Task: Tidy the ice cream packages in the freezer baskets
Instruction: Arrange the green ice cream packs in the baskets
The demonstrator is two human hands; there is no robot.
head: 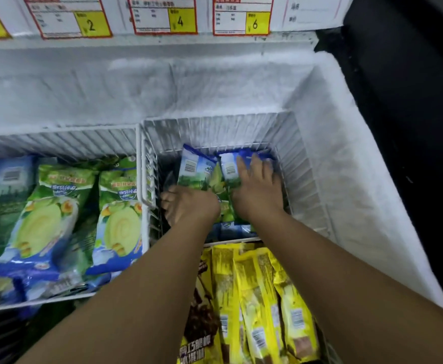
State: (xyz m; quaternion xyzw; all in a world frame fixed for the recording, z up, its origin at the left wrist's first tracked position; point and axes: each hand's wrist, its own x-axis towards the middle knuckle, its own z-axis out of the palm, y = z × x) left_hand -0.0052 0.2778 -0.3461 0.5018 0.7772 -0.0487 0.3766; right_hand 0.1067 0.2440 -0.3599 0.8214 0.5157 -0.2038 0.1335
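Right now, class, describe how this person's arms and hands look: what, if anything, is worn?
The left arm and right arm are bare, with no sleeves in view. The left hand and right hand wear no gloves; no ring, watch or bracelet shows.

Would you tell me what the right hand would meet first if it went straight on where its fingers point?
The right hand lies flat on a blue-green package; likely the basket's far wire wall next, depth unclear.

You can read three price tags on the far freezer rim: left tag (pixel 91 24) 2, middle tag (pixel 180 21) 4, right tag (pixel 255 24) 6. Print on the ice cream packages (pixel 120 206) is too blurred to read.
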